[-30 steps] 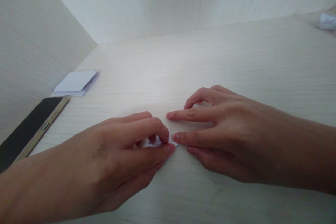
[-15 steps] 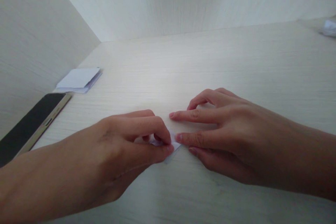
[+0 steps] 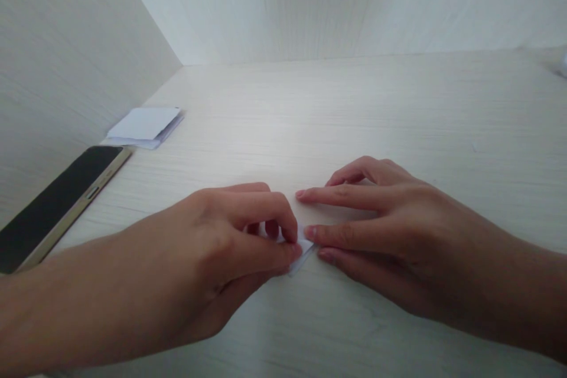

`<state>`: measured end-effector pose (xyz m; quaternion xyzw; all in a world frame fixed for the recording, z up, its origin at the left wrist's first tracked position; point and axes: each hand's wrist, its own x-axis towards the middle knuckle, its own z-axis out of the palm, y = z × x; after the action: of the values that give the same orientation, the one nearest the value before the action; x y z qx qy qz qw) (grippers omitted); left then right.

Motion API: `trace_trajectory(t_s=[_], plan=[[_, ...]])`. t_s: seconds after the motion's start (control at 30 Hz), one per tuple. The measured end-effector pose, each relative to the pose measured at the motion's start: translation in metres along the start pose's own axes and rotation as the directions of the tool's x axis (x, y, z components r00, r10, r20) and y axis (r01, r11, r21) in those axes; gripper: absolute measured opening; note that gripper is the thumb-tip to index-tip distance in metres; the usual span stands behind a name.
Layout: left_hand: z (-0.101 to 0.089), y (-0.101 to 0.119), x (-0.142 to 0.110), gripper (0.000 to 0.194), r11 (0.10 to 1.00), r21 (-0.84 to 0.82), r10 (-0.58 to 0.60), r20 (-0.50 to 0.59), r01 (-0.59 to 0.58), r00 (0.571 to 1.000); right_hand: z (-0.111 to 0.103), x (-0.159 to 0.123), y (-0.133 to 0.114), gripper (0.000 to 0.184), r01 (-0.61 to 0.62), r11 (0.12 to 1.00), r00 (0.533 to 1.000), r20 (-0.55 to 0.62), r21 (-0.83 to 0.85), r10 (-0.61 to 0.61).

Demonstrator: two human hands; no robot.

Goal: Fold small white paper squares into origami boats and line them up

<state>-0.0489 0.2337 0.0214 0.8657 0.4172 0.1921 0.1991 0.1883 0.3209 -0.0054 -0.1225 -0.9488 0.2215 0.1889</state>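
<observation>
Left hand (image 3: 248, 242): fingertips pinched on small folded paper (image 3: 305, 248). Right hand (image 3: 376, 218): fingers spread, index at paper's edge.

Small folded white paper (image 3: 303, 248); flat

Desk corner (image 3: 354, 106) (pale wood-grain panels (image 3: 328, 12))
</observation>
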Motion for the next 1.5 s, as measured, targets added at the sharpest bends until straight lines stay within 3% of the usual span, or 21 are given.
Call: trace_trajectory(t_s=[0.2,0.43,0.57,0.73,1.23,1.5], plan=[[0.003,-0.004,0.002,0.015,0.994,-0.085,-0.068,0.035,0.071,0.997,0.008,0.004,-0.009,0.014,-0.130,0.992,0.988,-0.078,0.005,0.130],[-0.002,-0.004,0.002,0.020,0.991,-0.105,-0.070,0.143,0.085,0.987,0.009,0.004,-0.010,0.013,-0.117,0.993,0.989,-0.095,-0.011,0.115],[0.000,-0.002,0.003,0.020,0.990,-0.089,-0.104,0.077,0.111,0.992,0.007,0.002,-0.010,0.008,-0.084,0.996,0.990,-0.117,-0.018,0.082],[0.002,0.001,0.005,0.021,0.984,-0.117,-0.130,0.033,0.133,0.991,0.006,0.002,-0.011,0.016,-0.061,0.997,0.990,-0.126,-0.041,0.055],[0.003,0.002,0.004,0.021,0.982,-0.110,-0.152,0.021,0.154,0.988,0.008,-0.001,-0.013,0.019,-0.030,0.999,0.990,-0.136,-0.010,0.029],[0.000,0.009,0.004,0.022,0.992,-0.022,-0.126,-0.004,0.126,0.992,0.008,0.003,-0.013,0.019,0.002,0.998,0.992,-0.129,-0.064,-0.010]])
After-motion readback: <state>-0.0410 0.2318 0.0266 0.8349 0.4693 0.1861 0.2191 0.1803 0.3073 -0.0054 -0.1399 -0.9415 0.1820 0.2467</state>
